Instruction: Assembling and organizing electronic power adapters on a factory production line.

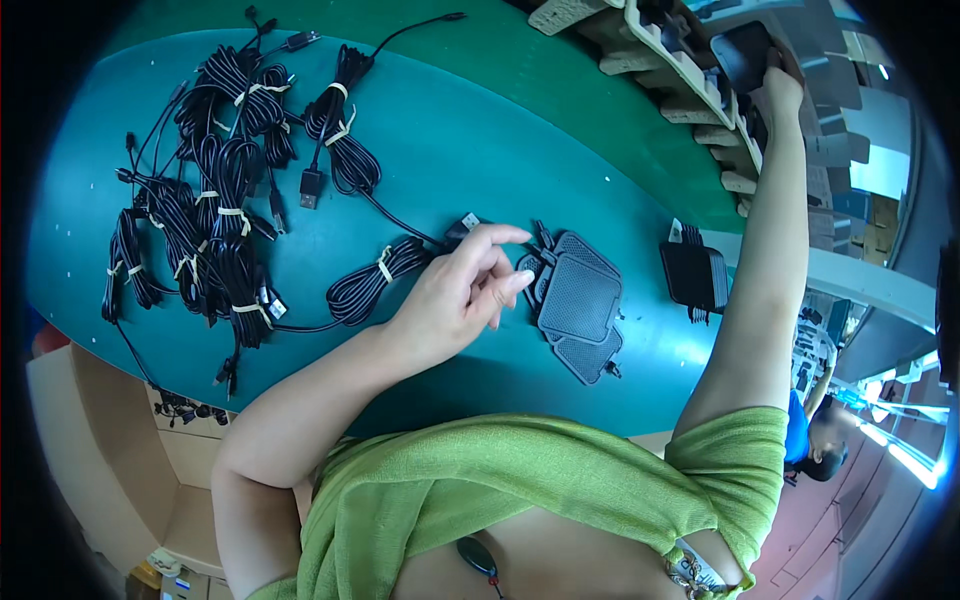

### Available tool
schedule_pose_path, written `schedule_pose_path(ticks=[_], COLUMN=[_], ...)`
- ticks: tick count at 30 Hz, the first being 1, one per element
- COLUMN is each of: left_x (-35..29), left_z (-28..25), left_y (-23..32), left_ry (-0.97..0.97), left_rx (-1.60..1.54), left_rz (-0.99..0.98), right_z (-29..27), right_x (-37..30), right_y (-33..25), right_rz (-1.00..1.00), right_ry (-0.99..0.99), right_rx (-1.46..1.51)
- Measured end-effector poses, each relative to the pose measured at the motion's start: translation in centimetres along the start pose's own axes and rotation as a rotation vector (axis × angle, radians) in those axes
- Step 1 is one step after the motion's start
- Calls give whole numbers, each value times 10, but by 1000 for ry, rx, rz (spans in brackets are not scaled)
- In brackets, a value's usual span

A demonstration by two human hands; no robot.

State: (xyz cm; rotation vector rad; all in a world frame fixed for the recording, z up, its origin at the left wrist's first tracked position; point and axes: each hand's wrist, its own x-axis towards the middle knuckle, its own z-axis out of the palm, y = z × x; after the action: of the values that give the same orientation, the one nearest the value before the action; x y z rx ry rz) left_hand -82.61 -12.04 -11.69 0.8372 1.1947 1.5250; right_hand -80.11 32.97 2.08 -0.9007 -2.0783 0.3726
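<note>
My left hand (462,292) hovers over the green table, index finger and thumb apart and the other fingers loosely curled, with nothing visible between them. Just beyond its fingertips lie several overlapping dark grey mesh-textured flat pieces (580,295) with small black connectors. Beside its wrist is a coiled black cable (375,282) bound with a pale tie; a USB plug (463,226) shows behind the knuckles. At the far right, my outstretched right hand (783,90) grips the edge of a flat black rectangular device (743,57) over a cardboard tray. Its fingertips are partly hidden.
A large pile of bundled black USB cables (215,170) covers the table's left side. A small black box-shaped item (693,275) sits near my right forearm. The divided cardboard tray (690,75) runs along the upper right. A cardboard box (95,440) stands lower left; another person (822,440) is at right.
</note>
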Motion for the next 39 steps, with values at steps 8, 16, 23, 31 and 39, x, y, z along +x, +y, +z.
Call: schedule_pose_path(ticks=[8,16,23,31,39], left_x=[2,2,-3,-9,-7], left_z=[-1,2,3,12,10], left_y=[-1,-4,-15,-29,-37], left_ry=[1,77,-120,42,44], left_rx=[-4,51,681,611,645], left_rz=[-1,47,352,441,473], right_z=[8,56,58,41,43], right_x=[40,-23,-120,-300,-306], right_y=[48,48,-68,-212,-224], right_rz=[90,-319,-700,-1171,-799], right_ry=[-300,-253,-21,-956,-1111], right_rx=[-26,-511,-167,201,331])
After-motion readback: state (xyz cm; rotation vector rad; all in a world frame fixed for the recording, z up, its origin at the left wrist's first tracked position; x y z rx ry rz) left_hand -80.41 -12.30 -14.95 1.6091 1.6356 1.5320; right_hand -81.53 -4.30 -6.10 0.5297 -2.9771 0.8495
